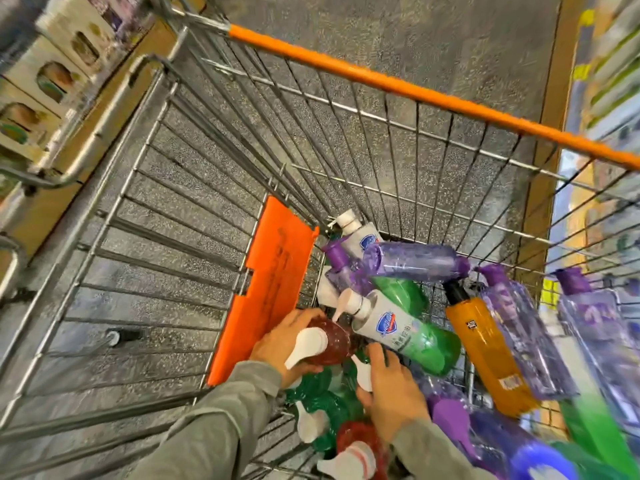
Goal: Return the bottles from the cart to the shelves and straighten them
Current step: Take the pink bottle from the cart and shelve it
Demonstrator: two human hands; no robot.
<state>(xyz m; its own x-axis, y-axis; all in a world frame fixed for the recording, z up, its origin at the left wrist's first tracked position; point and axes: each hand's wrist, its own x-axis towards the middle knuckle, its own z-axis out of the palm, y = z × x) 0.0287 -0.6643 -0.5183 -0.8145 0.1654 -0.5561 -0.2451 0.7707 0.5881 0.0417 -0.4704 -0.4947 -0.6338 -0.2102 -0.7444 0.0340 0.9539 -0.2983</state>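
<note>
1. Left hand (287,341) grasps the red bottle (330,341) by its neck, at the near end of the cart (173,271); lift it straight up.
2. Right hand (394,389) lies on the green bottles (332,405) (grasp cannot be told); steady them.

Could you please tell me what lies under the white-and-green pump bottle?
Beneath the white-and-green pump bottle, a green plastic bottle shows; anything lower is covered.

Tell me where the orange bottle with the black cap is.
In the head view, the orange bottle lies in the right half of the cart, between the green-and-white pump bottle and a purple bottle.
</note>
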